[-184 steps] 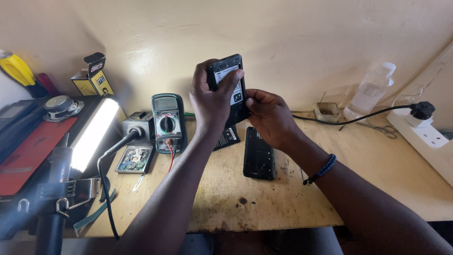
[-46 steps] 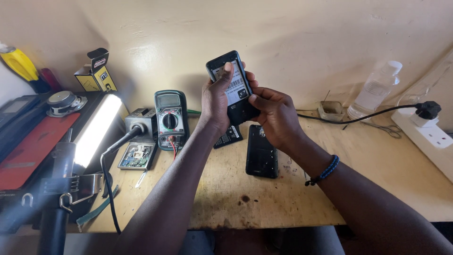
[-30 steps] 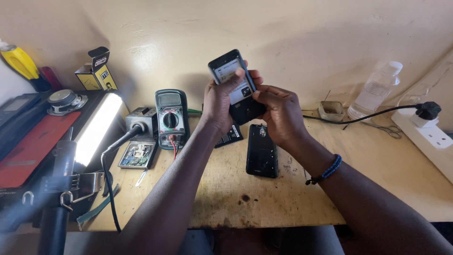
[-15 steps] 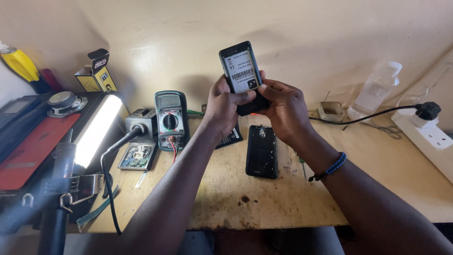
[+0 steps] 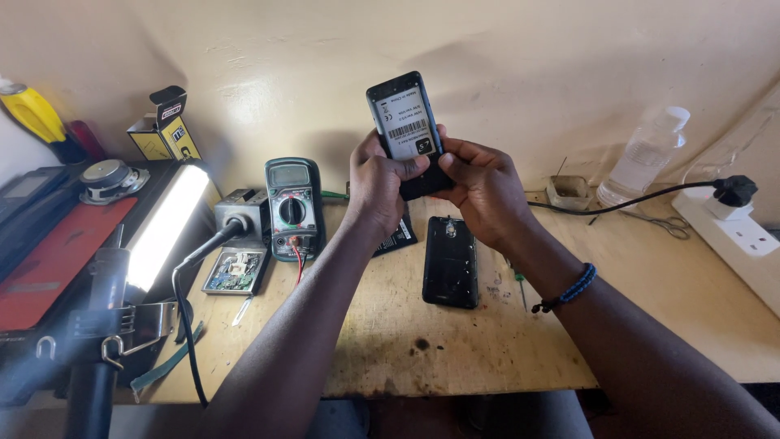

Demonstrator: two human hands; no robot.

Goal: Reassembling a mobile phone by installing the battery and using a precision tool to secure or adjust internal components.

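Fingers of both hands around phone, above wooden bench, cream wall.

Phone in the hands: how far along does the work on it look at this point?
Done: the phone is open at the back, its label exposed; a black back cover lies on the table. In hand: the left hand and right hand both grip its lower end, upright. Left: the cover is not on, and the multimeter stands unused beside them.
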